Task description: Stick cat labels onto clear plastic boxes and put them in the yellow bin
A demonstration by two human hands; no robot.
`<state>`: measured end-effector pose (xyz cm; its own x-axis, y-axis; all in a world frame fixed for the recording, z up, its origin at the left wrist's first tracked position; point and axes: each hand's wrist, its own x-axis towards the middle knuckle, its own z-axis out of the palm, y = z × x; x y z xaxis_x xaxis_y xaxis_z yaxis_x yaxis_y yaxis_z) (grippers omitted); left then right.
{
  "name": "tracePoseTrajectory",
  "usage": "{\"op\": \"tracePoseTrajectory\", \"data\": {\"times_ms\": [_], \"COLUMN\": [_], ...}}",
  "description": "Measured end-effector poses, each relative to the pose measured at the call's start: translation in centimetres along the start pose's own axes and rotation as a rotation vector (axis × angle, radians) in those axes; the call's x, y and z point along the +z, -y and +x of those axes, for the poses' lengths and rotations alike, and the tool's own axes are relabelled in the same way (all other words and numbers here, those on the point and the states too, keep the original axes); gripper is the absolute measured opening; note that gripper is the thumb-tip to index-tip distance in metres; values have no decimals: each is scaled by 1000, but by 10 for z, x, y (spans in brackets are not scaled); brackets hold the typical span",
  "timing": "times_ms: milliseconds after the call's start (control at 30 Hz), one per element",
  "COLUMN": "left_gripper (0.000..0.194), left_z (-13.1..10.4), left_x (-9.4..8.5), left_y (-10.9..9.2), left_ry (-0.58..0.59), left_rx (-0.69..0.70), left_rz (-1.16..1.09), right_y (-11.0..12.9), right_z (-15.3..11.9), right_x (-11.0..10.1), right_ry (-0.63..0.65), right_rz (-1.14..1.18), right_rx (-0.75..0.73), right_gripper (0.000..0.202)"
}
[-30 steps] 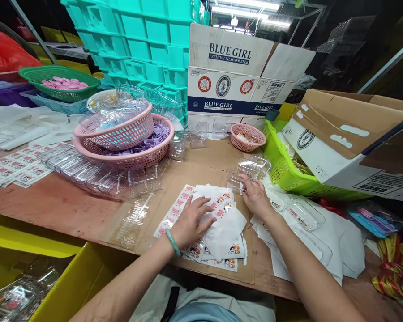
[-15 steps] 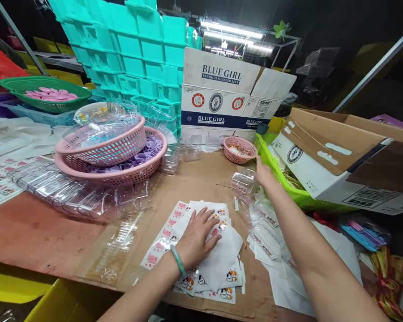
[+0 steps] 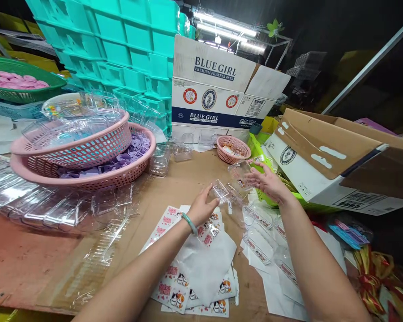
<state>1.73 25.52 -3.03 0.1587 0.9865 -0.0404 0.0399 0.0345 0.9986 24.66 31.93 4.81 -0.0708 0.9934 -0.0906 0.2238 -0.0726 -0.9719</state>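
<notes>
My left hand (image 3: 203,206), with a green bangle at the wrist, reaches over the top of the sticker sheets (image 3: 201,273); its fingers are apart beside a small clear plastic box (image 3: 220,191). Fingers spread, my right hand (image 3: 267,181) is at the right edge of another clear box (image 3: 239,173) that has a sticker on it; whether it grips the box is unclear. Several clear boxes with printed labels (image 3: 258,246) lie on white paper below my right hand. Behind the hands stands a small pink basket (image 3: 223,155) with small items in it.
Large pink baskets (image 3: 134,172) with purple pieces and clear packages stand at left, near a row of clear boxes (image 3: 30,201). Teal crates (image 3: 134,47) and a white carton (image 3: 215,85) rise behind. A green crate (image 3: 304,201) holds an open carton (image 3: 322,156) at right.
My left hand has lifted off the sheets and moved forward to the small clear box. My right hand has drawn back from the small pink basket, its fingers now spread. The view has shifted right.
</notes>
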Motion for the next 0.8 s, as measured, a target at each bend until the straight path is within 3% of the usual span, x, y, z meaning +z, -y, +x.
{"op": "tracePoseTrajectory", "data": {"times_ms": [100,200,367,467,533,633,700,800], "left_gripper": [63,56,60,71,75,75,76,72], "left_z": [-9,-22,-25,-10,3,15,10,-17], "left_x": [1,-2,-7,4,16,26,20,-8], "left_y": [-8,-10,5,14,17,15,9,-1], "left_ry": [-17,-37,-71,-28,40,104,94,53], "left_rx": [17,-3,-151,-185,-176,-158,-146,-126], "left_rz": [-244,-267,-182,-275,-325,-335,-306,-231], "right_y": [-2,-16,-35,-31,-21,-2,9,18], "right_z": [-25,-47,-74,-74,-57,-3,49,130], "right_x": [17,24,-5,-15,-3,37,68,104], "right_ry": [140,157,70,-131,-195,-72,-33,-87], "right_rz": [61,-100,-553,-785,-829,-761,-856,-1034], "right_rx": [45,17,-25,-135,-259,-421,-494,-539], "right_gripper": [67,75,71,72,72,76,83,86]}}
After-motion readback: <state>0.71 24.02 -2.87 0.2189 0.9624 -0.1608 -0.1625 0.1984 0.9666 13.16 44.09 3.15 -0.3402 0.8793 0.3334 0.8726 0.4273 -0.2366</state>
